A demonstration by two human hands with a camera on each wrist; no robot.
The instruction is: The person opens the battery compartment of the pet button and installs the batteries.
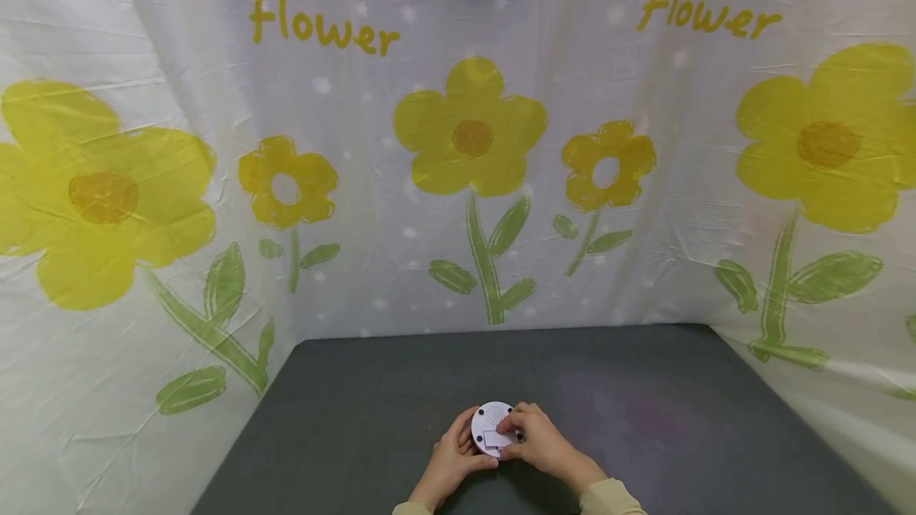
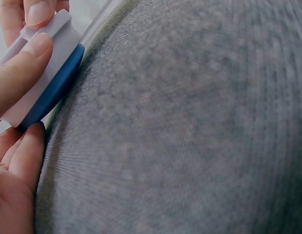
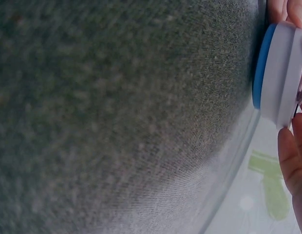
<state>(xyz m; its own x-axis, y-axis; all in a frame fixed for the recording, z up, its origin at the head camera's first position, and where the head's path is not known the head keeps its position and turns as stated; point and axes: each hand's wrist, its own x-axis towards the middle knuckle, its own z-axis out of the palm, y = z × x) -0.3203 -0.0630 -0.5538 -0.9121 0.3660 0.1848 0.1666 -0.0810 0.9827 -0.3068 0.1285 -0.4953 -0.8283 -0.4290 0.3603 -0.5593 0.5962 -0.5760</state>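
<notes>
1. A round white device (image 1: 492,426) with a blue underside is held at the near edge of the grey worktop (image 1: 644,420), about mid-width, its white back turned up.
2. The left hand (image 1: 452,461) is curled round the device's left rim; in the left wrist view the fingers (image 2: 19,73) are seen pressed on the white edge, with the blue face toward the cloth.
3. The right hand (image 1: 538,442) is closed over the right side, fingertips pinched at a small rectangular cover (image 1: 495,439) on the back. Whether that cover is open or seated cannot be told.
4. Risk: the cover could be snapped or dropped if it is pried at an angle; cause would be fingertip force on a thin tab.
5. Risk: the device could slip and roll off the near edge, since it is gripped only at the rim.
6. Writing: "flower" (image 1: 324,25) is printed in yellow on the backdrop sheet (image 1: 179,62), 2 times. No label on the device can be read.
</notes>
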